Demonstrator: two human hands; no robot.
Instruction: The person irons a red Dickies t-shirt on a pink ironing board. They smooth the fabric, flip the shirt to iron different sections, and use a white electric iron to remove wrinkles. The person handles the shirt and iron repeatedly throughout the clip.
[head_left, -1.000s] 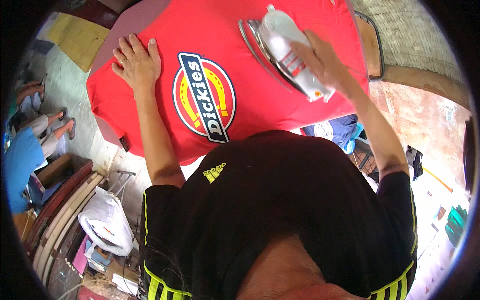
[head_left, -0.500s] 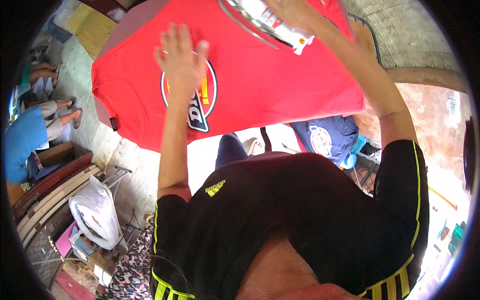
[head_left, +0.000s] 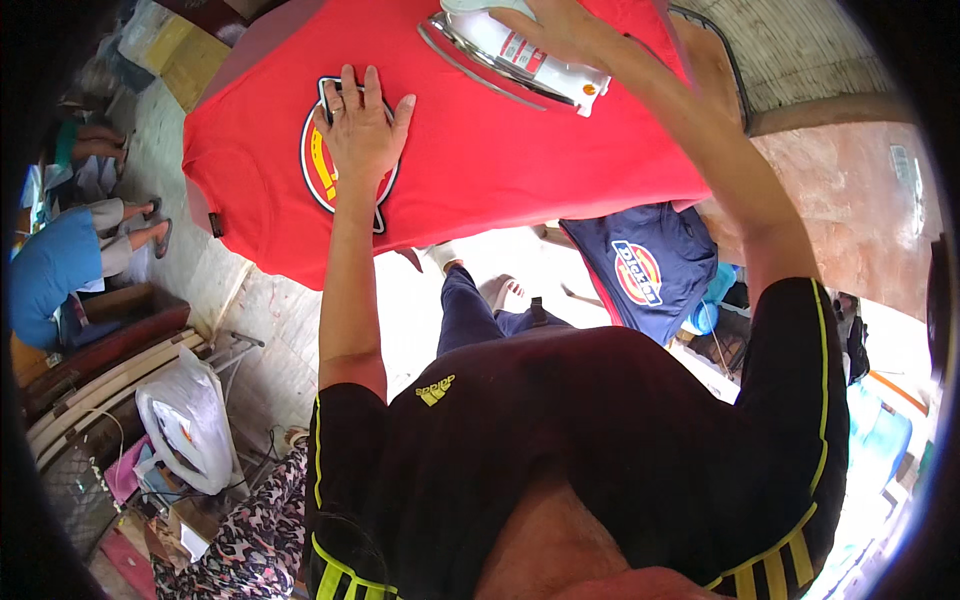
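A red T-shirt [head_left: 480, 170] with a round printed emblem [head_left: 318, 165] is spread over a board. My left hand [head_left: 362, 130] lies on it with fingers apart, covering part of the emblem. To the right, my right hand [head_left: 550, 28] is wrapped round the handle of a white and chrome clothes iron [head_left: 525, 65]. The iron is over the upper right part of the shirt; I cannot tell whether its whole soleplate touches the cloth.
A navy printed shirt [head_left: 640, 270] hangs below the board's near right edge. At left, a person in a blue top [head_left: 55, 270] bends near a wooden box [head_left: 140, 320]. A white plastic bag [head_left: 185, 420] and a patterned cloth [head_left: 240, 525] are at lower left.
My left hand has come to lie flat on the emblem, which has shifted slightly up and left. The iron, still in my right hand, now shows more fully and sits a little further left.
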